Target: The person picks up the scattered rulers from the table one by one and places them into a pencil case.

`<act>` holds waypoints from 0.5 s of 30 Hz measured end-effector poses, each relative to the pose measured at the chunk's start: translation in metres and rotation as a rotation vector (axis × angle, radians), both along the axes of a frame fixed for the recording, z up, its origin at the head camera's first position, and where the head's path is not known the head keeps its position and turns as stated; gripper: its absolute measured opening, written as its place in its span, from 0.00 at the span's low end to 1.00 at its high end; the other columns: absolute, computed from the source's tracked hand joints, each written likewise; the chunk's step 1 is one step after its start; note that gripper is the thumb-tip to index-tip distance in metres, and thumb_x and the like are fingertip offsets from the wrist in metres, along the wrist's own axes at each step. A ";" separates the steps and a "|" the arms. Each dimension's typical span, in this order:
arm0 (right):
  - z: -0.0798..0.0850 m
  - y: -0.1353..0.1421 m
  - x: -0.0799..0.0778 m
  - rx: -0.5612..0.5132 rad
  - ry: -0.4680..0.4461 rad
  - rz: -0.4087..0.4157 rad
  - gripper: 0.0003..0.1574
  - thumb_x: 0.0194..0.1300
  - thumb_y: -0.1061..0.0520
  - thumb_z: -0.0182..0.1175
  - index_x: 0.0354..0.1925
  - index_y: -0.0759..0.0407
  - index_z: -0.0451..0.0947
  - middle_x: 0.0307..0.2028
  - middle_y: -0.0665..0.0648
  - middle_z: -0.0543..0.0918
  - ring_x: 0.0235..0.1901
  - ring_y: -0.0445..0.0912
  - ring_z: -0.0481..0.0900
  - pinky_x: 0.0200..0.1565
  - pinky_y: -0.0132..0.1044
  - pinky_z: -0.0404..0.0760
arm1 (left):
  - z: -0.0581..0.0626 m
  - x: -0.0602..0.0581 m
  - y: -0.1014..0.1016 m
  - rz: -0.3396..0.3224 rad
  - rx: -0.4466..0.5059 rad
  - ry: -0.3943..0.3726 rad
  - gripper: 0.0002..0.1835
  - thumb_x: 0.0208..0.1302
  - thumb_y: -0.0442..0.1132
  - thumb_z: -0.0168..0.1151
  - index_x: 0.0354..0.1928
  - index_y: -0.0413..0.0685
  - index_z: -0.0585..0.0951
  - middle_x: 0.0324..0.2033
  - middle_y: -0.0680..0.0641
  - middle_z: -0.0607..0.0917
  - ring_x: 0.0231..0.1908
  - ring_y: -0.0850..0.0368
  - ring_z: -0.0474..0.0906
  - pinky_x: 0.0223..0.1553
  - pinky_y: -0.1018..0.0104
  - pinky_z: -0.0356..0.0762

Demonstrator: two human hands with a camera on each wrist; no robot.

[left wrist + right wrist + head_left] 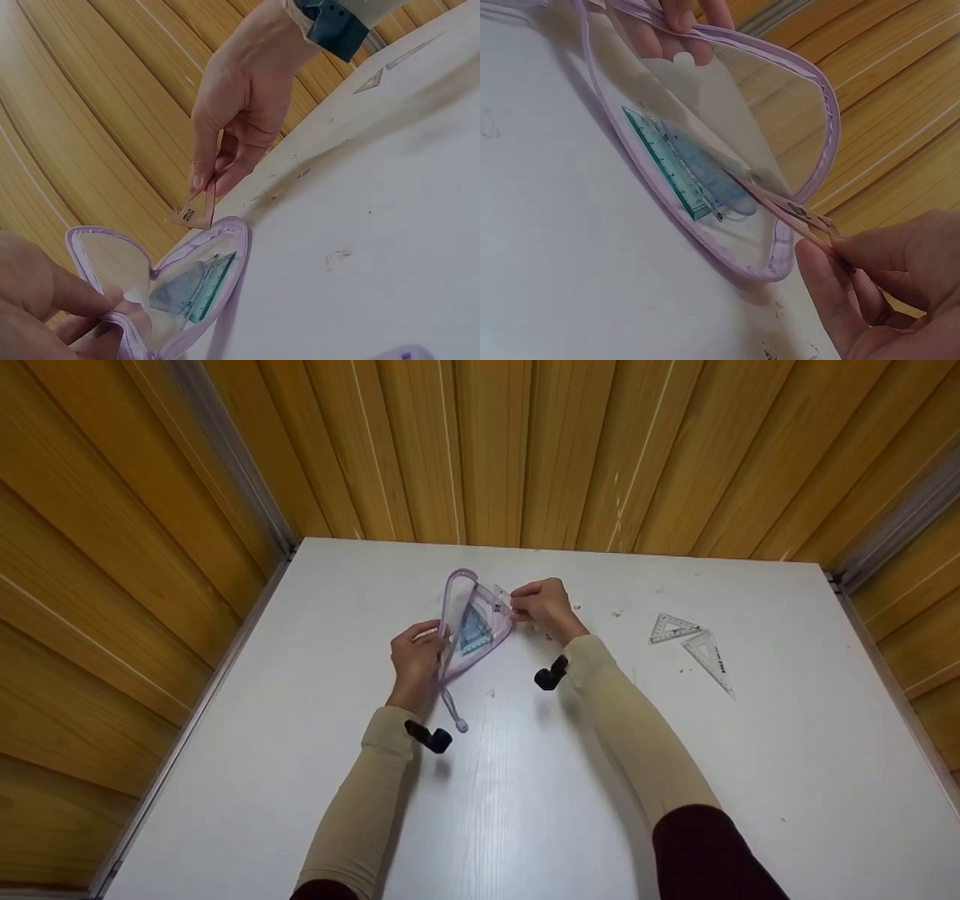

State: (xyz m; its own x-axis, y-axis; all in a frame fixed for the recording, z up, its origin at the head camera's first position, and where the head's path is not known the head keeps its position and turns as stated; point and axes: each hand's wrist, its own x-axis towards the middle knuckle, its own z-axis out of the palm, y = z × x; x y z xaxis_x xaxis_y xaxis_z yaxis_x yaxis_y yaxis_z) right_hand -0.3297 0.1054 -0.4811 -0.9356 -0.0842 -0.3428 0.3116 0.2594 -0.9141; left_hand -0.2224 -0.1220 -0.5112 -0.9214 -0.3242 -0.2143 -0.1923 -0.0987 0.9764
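At the bottom of the head view, we see two beige sleeves (349, 817) reaching up over the white surface (510, 802), each with a small black camera (429, 736) at the wrist. Just left of the frame's centre, our left hand (415, 661) pinches the edge of a lilac-rimmed clear pouch (464, 574), whose sides stand apart; its strap (451, 711) hangs toward the bottom of the frame. Inside it we make out a teal ruler (662, 166) and a blue transparent piece (705, 171), side by side. At the pouch's right end, our right hand (546, 604) pinches a clear set square (189, 217) at the pouch's mouth. On the right of the frame, two clear triangles (720, 661) lie on the surface, corners meeting. Wooden panels (495, 450) fill the top.
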 end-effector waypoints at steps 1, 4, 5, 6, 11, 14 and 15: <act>-0.001 -0.001 0.000 0.007 0.002 0.002 0.15 0.70 0.62 0.65 0.54 0.64 0.84 0.50 0.61 0.84 0.39 0.48 0.87 0.48 0.40 0.84 | 0.000 0.000 0.000 0.002 -0.002 -0.003 0.15 0.67 0.27 0.63 0.53 0.43 0.86 0.44 0.41 0.90 0.37 0.52 0.82 0.28 0.70 0.72; -0.003 -0.006 0.000 0.023 0.006 0.005 0.15 0.70 0.62 0.66 0.53 0.63 0.85 0.50 0.60 0.84 0.41 0.48 0.87 0.46 0.37 0.85 | 0.001 0.000 0.001 0.006 -0.010 -0.009 0.14 0.67 0.27 0.64 0.53 0.43 0.86 0.44 0.41 0.90 0.37 0.53 0.82 0.28 0.69 0.72; -0.003 -0.008 0.000 0.025 0.005 0.002 0.14 0.70 0.61 0.66 0.53 0.63 0.85 0.50 0.60 0.84 0.41 0.48 0.87 0.46 0.37 0.85 | 0.002 0.000 0.001 0.007 -0.009 -0.010 0.14 0.67 0.27 0.64 0.53 0.43 0.86 0.44 0.41 0.90 0.37 0.53 0.82 0.29 0.69 0.72; -0.004 -0.010 0.000 0.026 0.003 -0.001 0.14 0.70 0.61 0.66 0.52 0.63 0.85 0.50 0.60 0.84 0.42 0.48 0.87 0.46 0.37 0.85 | 0.002 0.000 0.001 0.008 -0.012 -0.010 0.14 0.67 0.27 0.64 0.52 0.43 0.86 0.43 0.42 0.90 0.38 0.53 0.83 0.28 0.69 0.72; -0.006 -0.017 0.000 0.047 0.001 -0.004 0.13 0.69 0.62 0.66 0.51 0.62 0.86 0.48 0.60 0.85 0.42 0.49 0.87 0.47 0.38 0.84 | 0.002 0.000 0.001 0.001 -0.019 -0.008 0.14 0.67 0.27 0.63 0.53 0.43 0.86 0.43 0.43 0.90 0.39 0.54 0.83 0.31 0.69 0.74; -0.007 -0.021 0.000 0.055 -0.008 -0.004 0.13 0.69 0.62 0.66 0.51 0.62 0.86 0.47 0.60 0.85 0.41 0.48 0.87 0.47 0.37 0.84 | 0.002 0.001 0.001 0.000 -0.019 -0.019 0.14 0.67 0.27 0.62 0.53 0.45 0.86 0.44 0.44 0.90 0.40 0.54 0.84 0.33 0.68 0.75; -0.008 -0.023 0.000 0.054 -0.012 -0.005 0.13 0.69 0.62 0.66 0.51 0.63 0.86 0.47 0.60 0.85 0.40 0.48 0.87 0.46 0.37 0.85 | 0.002 0.002 0.001 0.001 -0.015 -0.021 0.14 0.68 0.28 0.62 0.53 0.45 0.86 0.44 0.44 0.90 0.40 0.54 0.84 0.33 0.68 0.75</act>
